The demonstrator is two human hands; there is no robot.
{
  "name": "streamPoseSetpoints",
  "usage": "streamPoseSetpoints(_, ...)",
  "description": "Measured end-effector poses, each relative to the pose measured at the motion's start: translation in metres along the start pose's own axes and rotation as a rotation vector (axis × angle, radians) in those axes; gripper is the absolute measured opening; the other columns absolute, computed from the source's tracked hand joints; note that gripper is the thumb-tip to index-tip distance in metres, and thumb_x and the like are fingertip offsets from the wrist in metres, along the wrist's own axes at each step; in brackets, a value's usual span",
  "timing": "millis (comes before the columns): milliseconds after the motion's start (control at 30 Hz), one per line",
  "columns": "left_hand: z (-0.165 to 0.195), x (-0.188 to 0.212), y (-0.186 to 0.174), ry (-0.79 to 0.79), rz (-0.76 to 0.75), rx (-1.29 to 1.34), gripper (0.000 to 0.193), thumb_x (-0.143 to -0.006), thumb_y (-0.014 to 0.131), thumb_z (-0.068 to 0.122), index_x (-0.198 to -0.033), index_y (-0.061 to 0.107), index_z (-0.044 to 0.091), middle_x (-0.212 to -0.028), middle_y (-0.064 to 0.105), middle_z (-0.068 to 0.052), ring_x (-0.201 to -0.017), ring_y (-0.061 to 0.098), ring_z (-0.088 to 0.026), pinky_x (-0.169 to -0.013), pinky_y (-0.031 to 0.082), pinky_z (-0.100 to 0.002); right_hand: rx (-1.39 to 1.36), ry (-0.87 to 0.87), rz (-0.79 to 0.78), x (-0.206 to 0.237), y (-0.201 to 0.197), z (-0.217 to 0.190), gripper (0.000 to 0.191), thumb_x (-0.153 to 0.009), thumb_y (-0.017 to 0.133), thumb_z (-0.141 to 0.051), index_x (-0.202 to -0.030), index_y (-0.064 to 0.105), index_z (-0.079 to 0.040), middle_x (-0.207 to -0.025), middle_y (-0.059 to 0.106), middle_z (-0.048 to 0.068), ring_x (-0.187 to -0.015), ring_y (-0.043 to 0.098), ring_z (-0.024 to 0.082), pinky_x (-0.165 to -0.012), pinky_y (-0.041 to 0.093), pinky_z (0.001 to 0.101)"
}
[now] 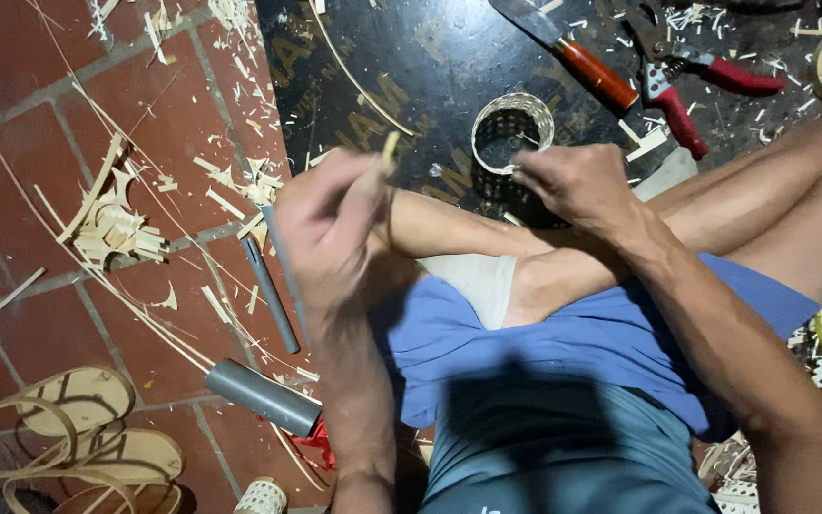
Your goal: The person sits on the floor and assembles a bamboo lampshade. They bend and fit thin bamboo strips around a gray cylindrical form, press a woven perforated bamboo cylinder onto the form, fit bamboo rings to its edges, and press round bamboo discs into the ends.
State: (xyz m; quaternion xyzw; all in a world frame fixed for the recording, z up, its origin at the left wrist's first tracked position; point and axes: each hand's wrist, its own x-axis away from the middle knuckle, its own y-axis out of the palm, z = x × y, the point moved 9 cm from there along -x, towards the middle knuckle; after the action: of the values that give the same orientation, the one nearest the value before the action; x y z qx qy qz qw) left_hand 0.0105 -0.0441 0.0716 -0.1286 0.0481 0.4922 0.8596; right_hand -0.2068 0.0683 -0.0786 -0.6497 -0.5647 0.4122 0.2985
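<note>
My left hand (330,214) is blurred and closed around a thin pale bamboo strip (389,148) whose tip sticks up above the fingers. My right hand (573,181) grips the near rim of a small woven cylinder basket (511,128) with an open lattice wall, standing on a dark board (430,57). The two hands are about a forearm's width apart, above my crossed bare legs and blue shorts.
A knife with an orange handle (596,74) and red-handled pruning shears (687,90) lie on the board beyond the basket. Bamboo shavings (111,224) litter the red tile floor at left. A grey pipe (264,395), a thin grey rod (270,295) and looped bamboo strips (68,438) lie lower left.
</note>
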Motion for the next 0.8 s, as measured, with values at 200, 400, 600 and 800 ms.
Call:
streamPoseSetpoints(200, 0.055, 0.026, -0.003, 0.319, 0.004, 1.063, 0.013, -0.102, 0.064, 0.019, -0.101, 0.068, 0.007, -0.075, 0.052, -0.003, -0.062, 0.047, -0.014, -0.058, 0.044, -0.031, -1.497, 0.648, 0.237, 0.025, -0.025, 0.032, 0.036, -0.100, 0.064, -0.028, -0.127, 0.069, -0.004, -0.113, 0.078, 0.009, -0.067, 0.069, 0.009, -0.054, 0.055, 0.0198)
streamPoseSetpoints(400, 0.004, 0.021, 0.042, 0.163, -0.023, 1.365, 0.013, -0.103, 0.066, 0.022, -0.105, 0.071, 0.010, -0.076, 0.051, 0.000, -0.073, 0.049, -0.013, -0.075, 0.045, -0.033, -1.741, 0.235, 0.415, 0.046, -0.092, 0.011, 0.029, -0.111, 0.069, -0.019, -0.125, 0.070, 0.007, -0.109, 0.072, 0.027, -0.082, 0.075, 0.026, -0.072, 0.064, 0.0375)
streamPoseSetpoints(600, 0.008, 0.002, 0.060, 0.233, -0.437, 0.745, 0.015, -0.098, 0.071, 0.025, -0.099, 0.075, 0.010, -0.092, 0.065, -0.002, -0.095, 0.058, -0.020, -0.090, 0.045, -0.043, -1.638, 0.040, 0.139, 0.022, -0.127, 0.010, 0.018, -0.098, 0.074, -0.010, -0.108, 0.077, 0.004, -0.091, 0.076, 0.023, -0.070, 0.072, 0.024, -0.058, 0.058, 0.0330)
streamPoseSetpoints(800, -0.017, 0.016, 0.098, 0.379, -0.841, -0.146, 0.014, -0.091, 0.080, 0.020, -0.099, 0.074, 0.011, -0.094, 0.065, 0.001, -0.099, 0.060, -0.020, -0.092, 0.039, -0.040, -0.581, -0.296, -0.217, -0.003, -0.121, -0.033, 0.021, -0.087, 0.071, -0.012, -0.106, 0.071, -0.003, -0.104, 0.071, 0.010, -0.090, 0.074, 0.019, -0.072, 0.060, 0.0290)
